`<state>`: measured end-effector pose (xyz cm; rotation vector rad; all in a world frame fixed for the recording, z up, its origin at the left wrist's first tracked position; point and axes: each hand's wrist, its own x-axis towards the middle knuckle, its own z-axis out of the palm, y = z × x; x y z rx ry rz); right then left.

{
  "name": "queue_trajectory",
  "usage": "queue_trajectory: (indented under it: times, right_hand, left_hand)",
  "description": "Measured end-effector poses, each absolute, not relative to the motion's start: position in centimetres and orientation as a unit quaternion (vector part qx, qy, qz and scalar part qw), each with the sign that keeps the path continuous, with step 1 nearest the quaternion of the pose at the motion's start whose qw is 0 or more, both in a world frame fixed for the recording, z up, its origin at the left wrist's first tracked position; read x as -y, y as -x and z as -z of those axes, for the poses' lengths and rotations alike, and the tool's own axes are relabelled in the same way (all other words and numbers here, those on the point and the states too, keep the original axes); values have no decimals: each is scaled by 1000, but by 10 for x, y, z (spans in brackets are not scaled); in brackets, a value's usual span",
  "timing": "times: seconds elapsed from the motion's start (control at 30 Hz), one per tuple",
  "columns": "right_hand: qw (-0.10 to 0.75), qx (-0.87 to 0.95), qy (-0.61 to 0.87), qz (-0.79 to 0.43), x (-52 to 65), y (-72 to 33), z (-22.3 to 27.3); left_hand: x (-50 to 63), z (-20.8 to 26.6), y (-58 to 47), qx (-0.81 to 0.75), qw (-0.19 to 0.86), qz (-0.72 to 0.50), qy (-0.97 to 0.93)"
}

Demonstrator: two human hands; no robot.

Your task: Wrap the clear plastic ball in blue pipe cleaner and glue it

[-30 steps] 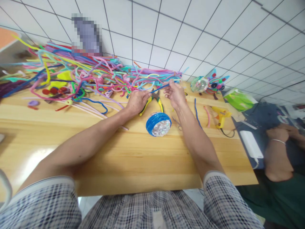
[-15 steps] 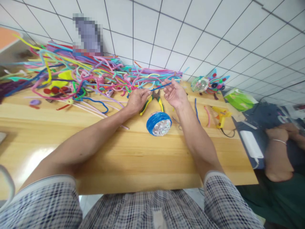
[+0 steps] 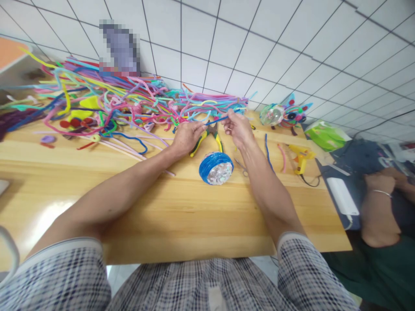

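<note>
A blue pipe cleaner [image 3: 216, 121] is stretched between my two hands above the table. My left hand [image 3: 188, 137] pinches its left end, fingers closed. At the other end my right hand [image 3: 239, 128] grips it between thumb and fingertips. Just below lie pliers with yellow and black handles [image 3: 212, 133], jaws pointing away from me. Nearer to me sits a round object wound in blue [image 3: 211, 166], its end facing me whitish and shiny. Small scissors [image 3: 242, 167] lie by my right forearm, which partly hides them.
A heap of coloured pipe cleaners [image 3: 129, 97] runs along the wall. To the right are a blue pipe cleaner piece [image 3: 267, 149], a pink piece [image 3: 282, 156], a yellow glue gun [image 3: 301, 157], a decorated bottle figure [image 3: 285, 115] and a green packet [image 3: 327, 134]. Another person's arm [image 3: 379, 207] rests beyond.
My right hand has shifted slightly left along the blue pipe cleaner, and its fingers have closed more. My left hand stays almost in place.
</note>
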<state>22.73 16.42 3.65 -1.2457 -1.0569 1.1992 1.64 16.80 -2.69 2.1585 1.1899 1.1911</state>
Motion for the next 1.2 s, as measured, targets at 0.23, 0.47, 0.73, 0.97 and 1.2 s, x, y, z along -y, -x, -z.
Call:
queue_trajectory:
  times: [0.23, 0.47, 0.73, 0.97, 1.2]
  right_hand:
    - [525, 485, 504, -486, -158, -218, -35]
    - [516, 510, 509, -463, -155, -210, -30]
    - [558, 480, 509, -446, -158, -213, -30]
    - [579, 465, 517, -426, -159, -218, -33]
    - [589, 445, 526, -422, -162, -221, -33]
  left_hand:
    - [-165, 20, -16, -427, 218, -409, -777]
    - [-162, 19, -18, -387, 214, -400, -802]
    - [-173, 29, -13, -444, 165, -405, -782]
    - [-176, 31, -11, -451, 173, -406, -776]
    - [-171, 28, -12, -448, 181, -407, -775]
